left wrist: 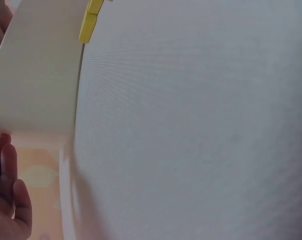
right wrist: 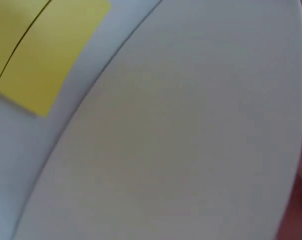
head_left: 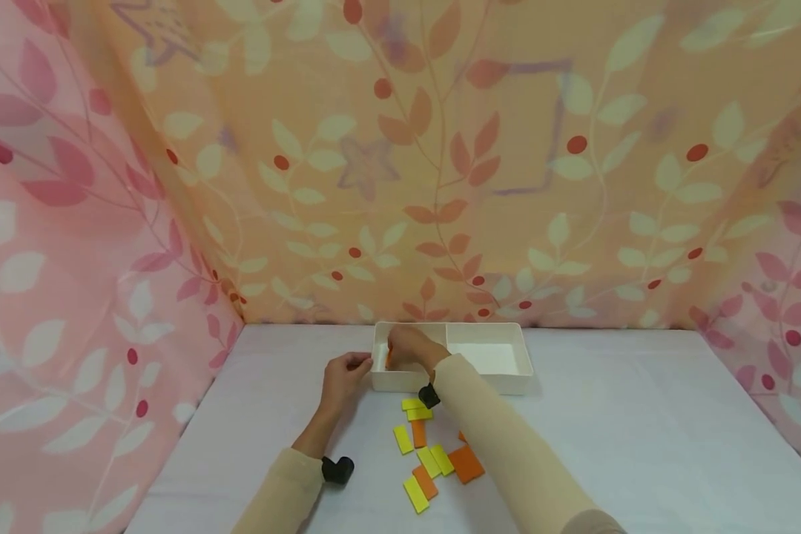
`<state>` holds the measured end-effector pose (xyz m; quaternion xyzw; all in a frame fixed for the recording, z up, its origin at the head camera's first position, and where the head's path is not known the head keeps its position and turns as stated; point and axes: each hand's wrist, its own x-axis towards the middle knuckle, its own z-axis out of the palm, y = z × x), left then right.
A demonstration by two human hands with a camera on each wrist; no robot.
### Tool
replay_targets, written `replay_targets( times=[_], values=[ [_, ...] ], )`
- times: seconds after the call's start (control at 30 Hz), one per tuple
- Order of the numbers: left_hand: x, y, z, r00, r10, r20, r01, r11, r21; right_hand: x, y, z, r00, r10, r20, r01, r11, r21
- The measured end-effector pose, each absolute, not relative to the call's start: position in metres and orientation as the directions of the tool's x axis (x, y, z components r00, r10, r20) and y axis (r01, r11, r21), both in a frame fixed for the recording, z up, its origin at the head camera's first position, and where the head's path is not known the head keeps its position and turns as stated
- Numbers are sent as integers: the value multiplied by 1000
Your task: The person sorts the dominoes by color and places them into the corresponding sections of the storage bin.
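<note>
A white two-compartment box [head_left: 487,383] stands near the back edge of the table. My right hand [head_left: 414,348] reaches down into its left compartment and pinches an orange piece [head_left: 389,359] close to the left wall; the fingertips are mostly hidden. At the box's left end, my left hand [head_left: 342,378] rests with its fingertips right at the outer wall. In the left wrist view, loosely bent fingers [left wrist: 9,167] sit by the corner of that wall. The box's side [right wrist: 180,130] fills most of the right wrist view.
Several flat yellow pieces [head_left: 403,440] and orange pieces [head_left: 418,433] lie scattered on the white table [head_left: 627,430] in front of the box. A larger orange square [head_left: 466,464] lies beside my right forearm. Patterned cloth [head_left: 440,163] hangs behind the table.
</note>
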<state>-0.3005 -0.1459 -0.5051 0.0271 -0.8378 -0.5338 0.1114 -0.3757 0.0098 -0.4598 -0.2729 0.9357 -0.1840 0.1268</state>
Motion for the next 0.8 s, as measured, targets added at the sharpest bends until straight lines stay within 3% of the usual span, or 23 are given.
replay_targets(
  times=[0.2, 0.8],
  values=[
    [-299, -146, -504, -975, -155, 158, 82, 412, 907, -376, 7, -464, -833, -524, -177, -405, 796, -450],
    [-299, -147, -503, -975, -156, 159, 80, 420, 904, -381, 2, -468, -825, -541, -161, -456, 807, -376]
  ],
)
